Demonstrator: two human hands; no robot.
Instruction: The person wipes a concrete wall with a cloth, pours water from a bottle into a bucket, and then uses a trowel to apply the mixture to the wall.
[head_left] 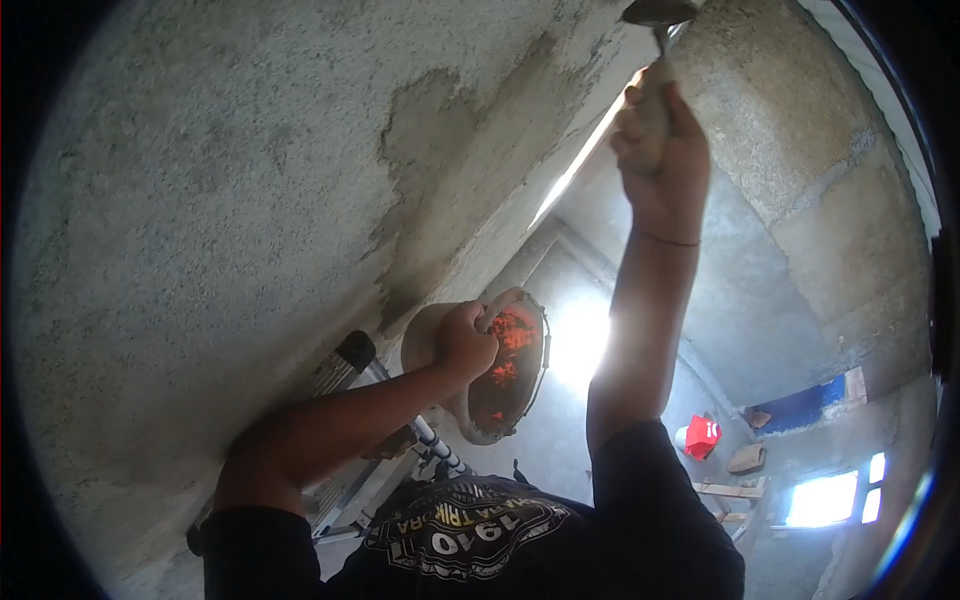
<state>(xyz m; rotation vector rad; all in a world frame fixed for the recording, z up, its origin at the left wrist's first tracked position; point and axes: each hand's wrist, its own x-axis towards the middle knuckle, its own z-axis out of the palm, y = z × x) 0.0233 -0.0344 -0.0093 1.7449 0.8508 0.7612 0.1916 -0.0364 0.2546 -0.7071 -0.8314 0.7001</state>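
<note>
My left hand is closed on the rim of a bucket caked with dried mortar. The bucket is tilted, and its orange-red inner wall shows through grey residue. High up at the top of the view, my right hand grips the handle of a trowel. The trowel's metal blade is partly cut off by the frame's top edge, near where the wall meets a bright gap. A darker, damp-looking patch marks the rough plastered wall to the left of the trowel.
A metal ladder leans beneath my left arm by the wall. Lower right, a red and white container and a wooden frame stand far below. Another rough wall rises on the right, with a bright window near the bottom.
</note>
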